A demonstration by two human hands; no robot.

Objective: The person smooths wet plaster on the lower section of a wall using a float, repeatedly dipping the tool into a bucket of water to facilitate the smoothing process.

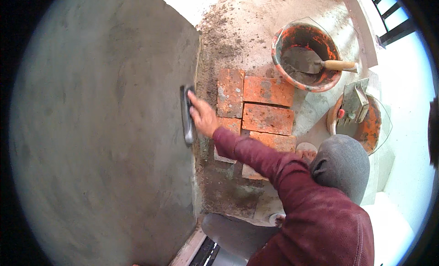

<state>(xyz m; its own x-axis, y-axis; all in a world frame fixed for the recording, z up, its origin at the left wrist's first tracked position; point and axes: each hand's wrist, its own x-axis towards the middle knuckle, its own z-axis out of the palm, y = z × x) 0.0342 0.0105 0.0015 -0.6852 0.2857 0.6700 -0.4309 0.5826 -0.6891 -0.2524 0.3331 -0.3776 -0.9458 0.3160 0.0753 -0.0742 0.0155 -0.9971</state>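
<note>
My right hand [204,116] is closed around a dark hand float [187,117], which I see almost edge-on. Its long face lies against the grey plastered wall [105,129], near the wall's foot. The wall is smooth, with faint sweeping marks and darker patches. My right arm, in a maroon sleeve, reaches leftward across the bricks [267,119] on the floor. My left hand is outside the picture.
An orange bucket [337,78] of grey mortar holds a wooden-handled trowel [337,65]. Nearer, a second bucket [372,135] has a flat metal trowel [354,99] across it. Mortar crumbs [224,35] dot the floor. My grey-trousered knees [345,163] are bent beside the bricks.
</note>
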